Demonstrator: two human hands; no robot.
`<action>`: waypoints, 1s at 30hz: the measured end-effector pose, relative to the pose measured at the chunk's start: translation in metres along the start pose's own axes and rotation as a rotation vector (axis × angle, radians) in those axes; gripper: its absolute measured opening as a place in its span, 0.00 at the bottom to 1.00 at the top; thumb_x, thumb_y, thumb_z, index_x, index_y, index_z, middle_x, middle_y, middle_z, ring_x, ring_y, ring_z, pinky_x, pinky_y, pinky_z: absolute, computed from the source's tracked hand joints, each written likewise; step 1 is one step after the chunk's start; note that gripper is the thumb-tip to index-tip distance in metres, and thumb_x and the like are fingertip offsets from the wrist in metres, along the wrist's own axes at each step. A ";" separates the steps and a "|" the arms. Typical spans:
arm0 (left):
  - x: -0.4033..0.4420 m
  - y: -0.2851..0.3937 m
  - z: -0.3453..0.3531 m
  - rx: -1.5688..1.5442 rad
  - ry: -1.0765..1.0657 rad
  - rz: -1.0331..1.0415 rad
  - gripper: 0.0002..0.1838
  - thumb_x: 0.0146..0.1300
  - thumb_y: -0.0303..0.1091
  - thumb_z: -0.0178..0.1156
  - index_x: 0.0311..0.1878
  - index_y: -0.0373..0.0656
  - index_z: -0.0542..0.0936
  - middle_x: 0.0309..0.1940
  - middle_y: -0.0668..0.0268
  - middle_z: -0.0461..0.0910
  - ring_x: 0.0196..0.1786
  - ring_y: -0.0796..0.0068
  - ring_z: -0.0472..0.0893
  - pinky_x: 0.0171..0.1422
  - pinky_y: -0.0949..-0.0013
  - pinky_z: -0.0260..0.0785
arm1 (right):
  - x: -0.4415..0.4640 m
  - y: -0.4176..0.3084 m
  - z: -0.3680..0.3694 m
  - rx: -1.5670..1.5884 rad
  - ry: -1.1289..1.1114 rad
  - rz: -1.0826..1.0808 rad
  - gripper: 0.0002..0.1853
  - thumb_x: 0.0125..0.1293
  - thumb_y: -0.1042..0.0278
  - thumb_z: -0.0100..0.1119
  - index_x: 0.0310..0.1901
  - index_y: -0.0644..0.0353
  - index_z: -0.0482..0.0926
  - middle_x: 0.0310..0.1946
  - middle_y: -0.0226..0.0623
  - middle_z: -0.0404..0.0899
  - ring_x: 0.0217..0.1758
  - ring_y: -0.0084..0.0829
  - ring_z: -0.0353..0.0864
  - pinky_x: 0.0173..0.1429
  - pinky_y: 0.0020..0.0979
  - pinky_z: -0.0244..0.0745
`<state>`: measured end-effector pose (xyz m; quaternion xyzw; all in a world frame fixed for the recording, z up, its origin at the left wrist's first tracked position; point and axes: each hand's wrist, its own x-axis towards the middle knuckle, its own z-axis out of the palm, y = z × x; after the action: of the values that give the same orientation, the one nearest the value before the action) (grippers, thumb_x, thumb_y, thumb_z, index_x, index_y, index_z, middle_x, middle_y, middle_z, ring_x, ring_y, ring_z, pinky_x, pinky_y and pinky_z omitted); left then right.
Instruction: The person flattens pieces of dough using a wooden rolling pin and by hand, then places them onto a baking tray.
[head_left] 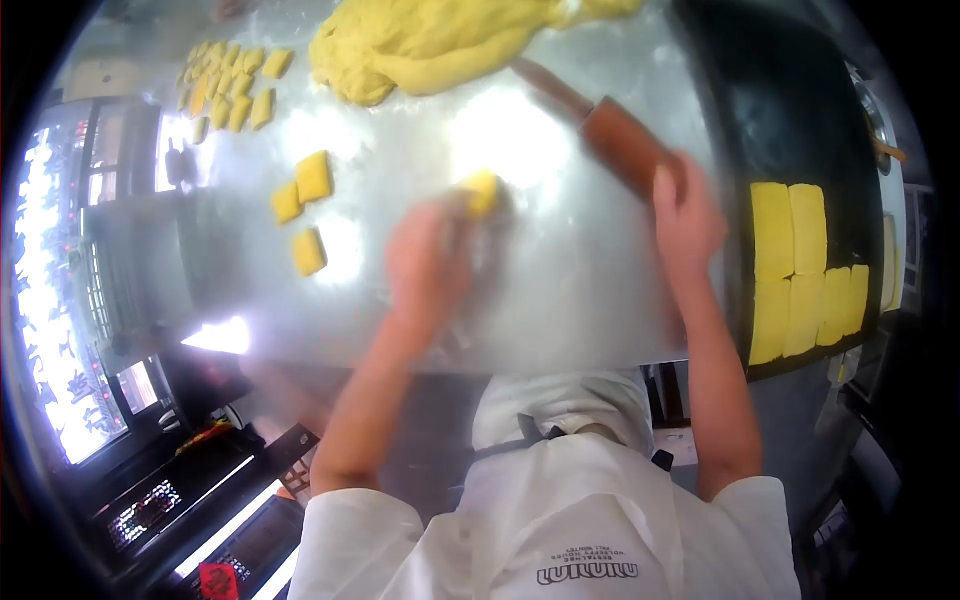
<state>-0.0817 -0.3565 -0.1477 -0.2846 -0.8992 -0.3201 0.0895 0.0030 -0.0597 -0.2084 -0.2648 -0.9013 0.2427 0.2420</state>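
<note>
My left hand (pixel 430 262) is over the middle of the metal table, blurred, with its fingers closed at a small yellow dough piece (pixel 482 190). My right hand (pixel 690 215) grips the near end of a brown wooden rolling pin (pixel 625 145), which slants away to the far left. The pin's far handle reaches the edge of a large yellow dough mass (pixel 420 45). Left of my left hand lie three cut dough pieces (pixel 313 177) on the table.
Several smaller dough pieces (pixel 235 85) are grouped at the far left of the metal table (pixel 580 290). On the right, flat yellow dough sheets (pixel 790 270) lie side by side on a black tray (pixel 800 130).
</note>
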 end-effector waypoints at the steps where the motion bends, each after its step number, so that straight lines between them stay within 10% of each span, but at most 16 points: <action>1: -0.018 0.008 0.007 0.000 -0.051 0.128 0.14 0.62 0.24 0.74 0.51 0.38 0.84 0.47 0.56 0.89 0.47 0.56 0.88 0.54 0.60 0.81 | -0.001 -0.001 0.000 -0.008 -0.005 -0.011 0.23 0.75 0.47 0.61 0.62 0.51 0.81 0.39 0.41 0.90 0.40 0.46 0.89 0.46 0.41 0.81; 10: -0.044 0.026 0.030 -0.116 -0.019 -0.026 0.28 0.56 0.27 0.78 0.62 0.41 0.83 0.59 0.55 0.84 0.63 0.48 0.78 0.71 0.54 0.70 | -0.049 0.000 -0.022 -0.009 -0.133 0.008 0.33 0.67 0.44 0.70 0.68 0.53 0.76 0.42 0.42 0.89 0.44 0.42 0.89 0.50 0.38 0.81; 21: -0.037 0.007 0.063 -0.258 -0.271 0.004 0.20 0.58 0.36 0.78 0.52 0.39 0.88 0.49 0.56 0.82 0.56 0.51 0.78 0.64 0.52 0.72 | -0.102 0.002 -0.052 -0.139 -0.179 0.055 0.42 0.62 0.42 0.76 0.73 0.53 0.71 0.54 0.49 0.87 0.57 0.52 0.87 0.59 0.47 0.80; 30: -0.042 0.066 0.051 0.025 -0.057 0.171 0.41 0.68 0.44 0.72 0.77 0.32 0.68 0.77 0.42 0.68 0.79 0.36 0.65 0.83 0.43 0.57 | -0.098 0.008 -0.054 -0.114 -0.165 0.021 0.42 0.62 0.41 0.75 0.72 0.51 0.72 0.50 0.48 0.88 0.52 0.53 0.89 0.55 0.48 0.81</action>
<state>-0.0089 -0.3018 -0.1674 -0.3684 -0.8776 -0.2920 0.0945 0.1094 -0.0958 -0.2014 -0.2669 -0.9277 0.2143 0.1490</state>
